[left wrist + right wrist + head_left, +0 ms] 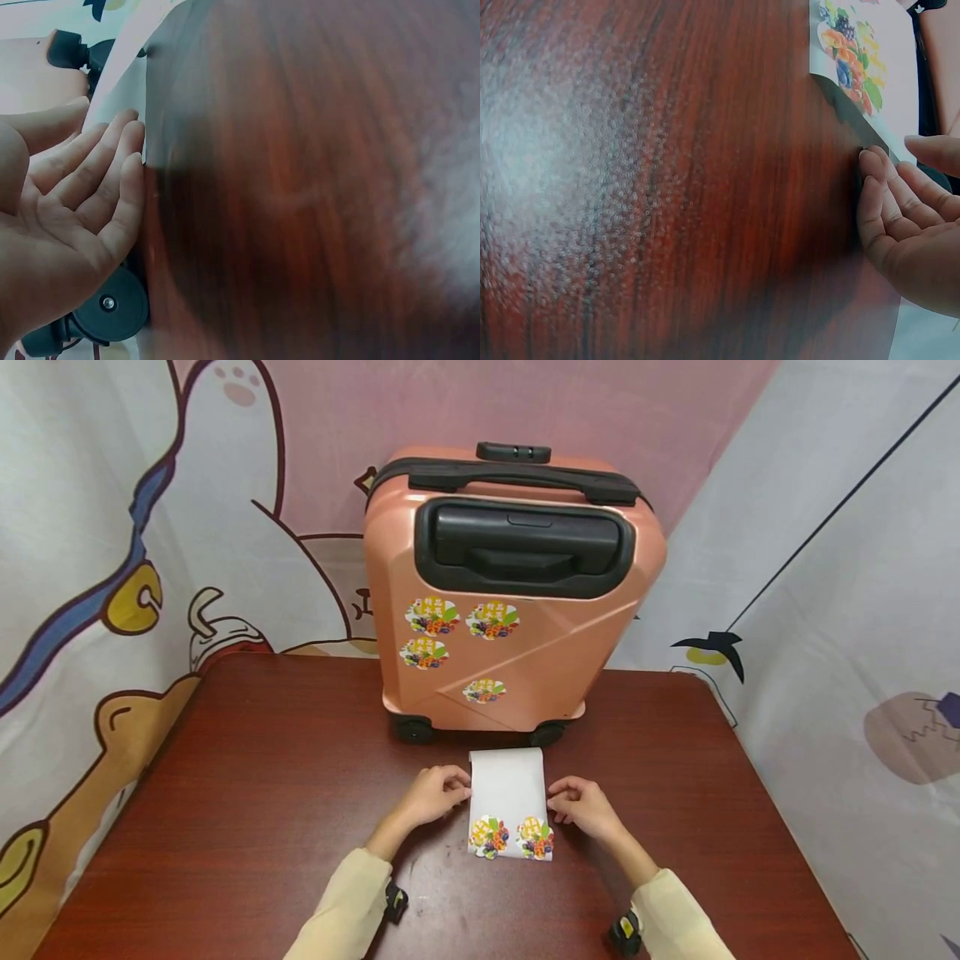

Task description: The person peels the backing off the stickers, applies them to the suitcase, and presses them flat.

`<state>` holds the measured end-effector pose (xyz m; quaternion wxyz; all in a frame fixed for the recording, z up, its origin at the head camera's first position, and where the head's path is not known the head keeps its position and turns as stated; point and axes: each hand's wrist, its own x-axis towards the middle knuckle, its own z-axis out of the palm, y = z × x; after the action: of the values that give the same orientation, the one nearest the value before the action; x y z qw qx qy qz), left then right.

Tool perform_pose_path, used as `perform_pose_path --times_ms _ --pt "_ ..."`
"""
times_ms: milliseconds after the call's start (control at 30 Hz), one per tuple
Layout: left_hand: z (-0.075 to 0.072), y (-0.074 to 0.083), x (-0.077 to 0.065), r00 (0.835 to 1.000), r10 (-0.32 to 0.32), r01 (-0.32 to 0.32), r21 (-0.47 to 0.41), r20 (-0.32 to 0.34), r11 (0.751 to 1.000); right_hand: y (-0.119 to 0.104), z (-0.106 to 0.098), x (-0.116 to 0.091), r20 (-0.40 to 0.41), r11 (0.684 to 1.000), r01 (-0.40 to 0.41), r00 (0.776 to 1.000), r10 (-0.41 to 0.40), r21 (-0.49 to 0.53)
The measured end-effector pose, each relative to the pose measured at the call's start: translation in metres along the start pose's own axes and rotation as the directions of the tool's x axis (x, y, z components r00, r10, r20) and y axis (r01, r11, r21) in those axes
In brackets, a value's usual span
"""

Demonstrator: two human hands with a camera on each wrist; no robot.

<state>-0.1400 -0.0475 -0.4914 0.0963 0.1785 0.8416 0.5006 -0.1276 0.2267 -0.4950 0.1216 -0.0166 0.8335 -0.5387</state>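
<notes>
White sticker sheet (507, 785) lies between left hand (431, 794) and right hand (587, 806), fingers loosely extended, both gripping nothing; beyond it stands a pink suitcase (551, 652).

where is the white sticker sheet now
In the lower middle of the head view, the white sticker sheet lies on the table just in front of the suitcase, between the left hand and the right hand.

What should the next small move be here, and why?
Probably the right hand should begin peeling the right-hand sticker off the white sheet. Four similar stickers are on the suitcase, this one lies at the sheet's near end, and that hand rests close beside the sheet's edge.
</notes>
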Motion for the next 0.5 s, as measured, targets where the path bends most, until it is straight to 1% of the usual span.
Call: perform_pose_path --times_ms 100,200,500 --pt "0.003 0.0004 -0.0009 0.999 -0.021 0.021 0.0 0.03 1.0 0.0009 0.0002 -0.0001 0.009 1.0 0.005 1.0 -0.005 -0.006" --pt "0.0051 0.0007 -0.001 0.999 -0.024 0.024 0.002 0.04 1.0 0.0008 0.0002 0.0001 0.021 1.0 0.008 1.0 -0.008 -0.011" --pt "0.0089 0.0005 -0.0004 0.998 -0.012 0.013 -0.024 0.06 1.0 -0.0016 -0.0015 -0.0019 0.058 1.0 0.031 0.998 -0.031 0.0"
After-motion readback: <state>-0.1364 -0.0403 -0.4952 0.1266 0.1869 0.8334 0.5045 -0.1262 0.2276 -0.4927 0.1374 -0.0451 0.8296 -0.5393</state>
